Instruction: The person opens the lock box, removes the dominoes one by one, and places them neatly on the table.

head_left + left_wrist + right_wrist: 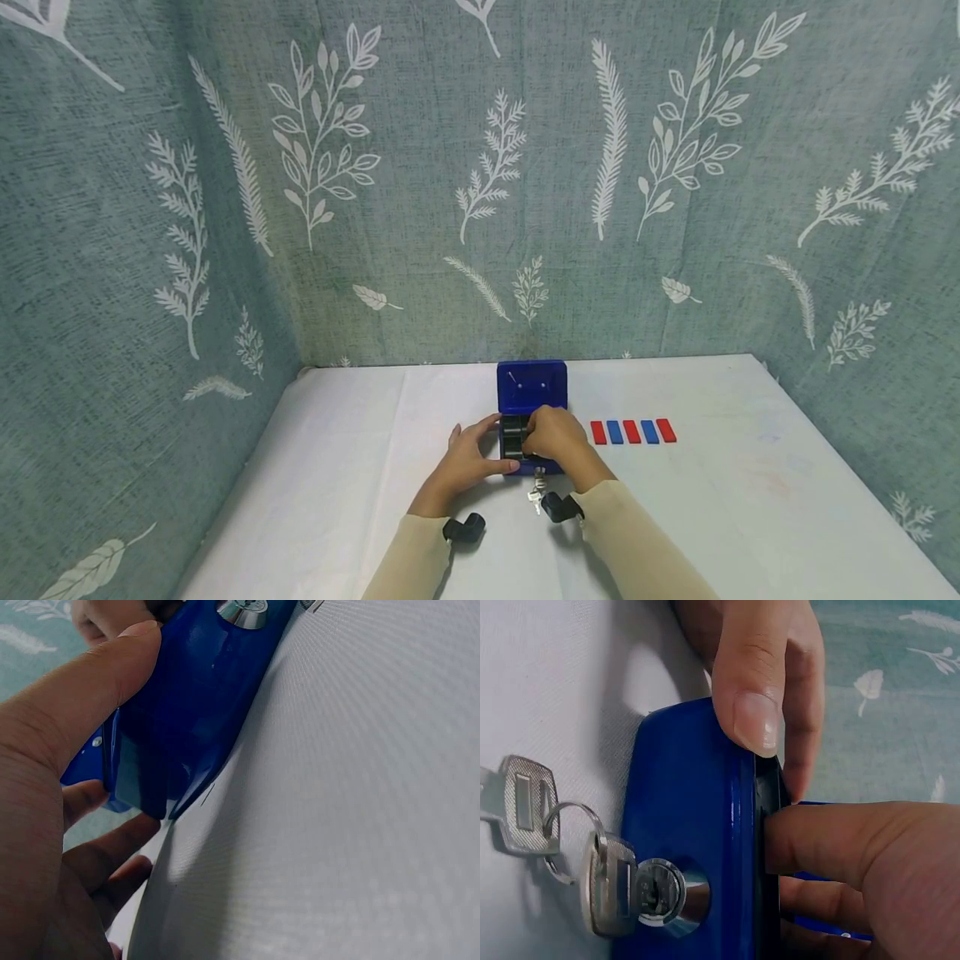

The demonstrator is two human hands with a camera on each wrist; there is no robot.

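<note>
A blue cash box stands on the table with its lid raised at the back. Inside is a black tray with compartments. My left hand holds the box at its left end, thumb on the front rim and fingers along the side. My right hand reaches down into the tray, fingers bent. Its fingertips are hidden, so whether they pinch anything cannot be seen. On the front is a round silver lock, with two keys on a ring in front of it.
Several flat red and blue blocks lie in a row right of the box, colours alternating. White cloth covers the table. A green leaf-patterned curtain hangs behind and at both sides. Black wrist devices show by both sleeves.
</note>
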